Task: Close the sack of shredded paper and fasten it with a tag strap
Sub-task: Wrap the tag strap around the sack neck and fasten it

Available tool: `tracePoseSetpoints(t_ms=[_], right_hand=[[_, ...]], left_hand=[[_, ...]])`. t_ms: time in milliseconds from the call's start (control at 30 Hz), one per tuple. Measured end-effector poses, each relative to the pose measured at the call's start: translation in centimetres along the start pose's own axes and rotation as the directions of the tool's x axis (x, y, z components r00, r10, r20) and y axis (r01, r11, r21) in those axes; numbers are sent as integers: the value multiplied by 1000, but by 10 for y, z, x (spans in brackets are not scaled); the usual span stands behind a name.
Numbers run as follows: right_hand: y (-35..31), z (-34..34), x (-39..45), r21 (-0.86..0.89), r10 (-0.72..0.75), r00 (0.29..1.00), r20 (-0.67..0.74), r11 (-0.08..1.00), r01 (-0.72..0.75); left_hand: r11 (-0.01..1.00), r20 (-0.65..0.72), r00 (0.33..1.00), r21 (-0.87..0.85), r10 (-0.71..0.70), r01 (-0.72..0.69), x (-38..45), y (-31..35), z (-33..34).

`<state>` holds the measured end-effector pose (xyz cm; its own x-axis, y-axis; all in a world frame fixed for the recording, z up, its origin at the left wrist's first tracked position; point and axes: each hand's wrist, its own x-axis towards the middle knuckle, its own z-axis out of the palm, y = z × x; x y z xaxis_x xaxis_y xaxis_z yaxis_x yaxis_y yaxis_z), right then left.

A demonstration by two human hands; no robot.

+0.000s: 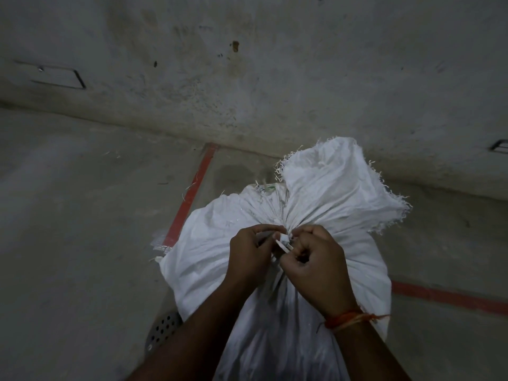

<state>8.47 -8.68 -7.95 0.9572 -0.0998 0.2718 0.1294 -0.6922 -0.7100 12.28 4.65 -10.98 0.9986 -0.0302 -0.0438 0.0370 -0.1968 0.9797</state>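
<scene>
A white woven sack (209,243) stands on the floor in front of me. Its mouth is gathered into a tight neck, and the frayed top flap (335,185) fans out beyond it. A thin white tag strap (283,243) sits at the neck, between my two hands. My left hand (251,253) pinches the strap from the left side. My right hand (316,264), with an orange thread on the wrist, grips the strap's other part from the right. Both hands press against the gathered neck. The sack's contents are hidden.
A stained grey wall (247,64) rises just behind the sack. Red tape lines (189,199) run across the concrete floor left of and right of the sack. A round perforated floor drain (162,329) lies at the sack's lower left.
</scene>
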Motion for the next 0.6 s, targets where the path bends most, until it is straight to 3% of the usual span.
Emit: tracePoseSetpoints(t_ms=[600], right_hand=[[-2,5,2,-41,58,998,-23,997,-59]], left_hand=[[999,-11,1000,37,-1,1,-1,1,3]])
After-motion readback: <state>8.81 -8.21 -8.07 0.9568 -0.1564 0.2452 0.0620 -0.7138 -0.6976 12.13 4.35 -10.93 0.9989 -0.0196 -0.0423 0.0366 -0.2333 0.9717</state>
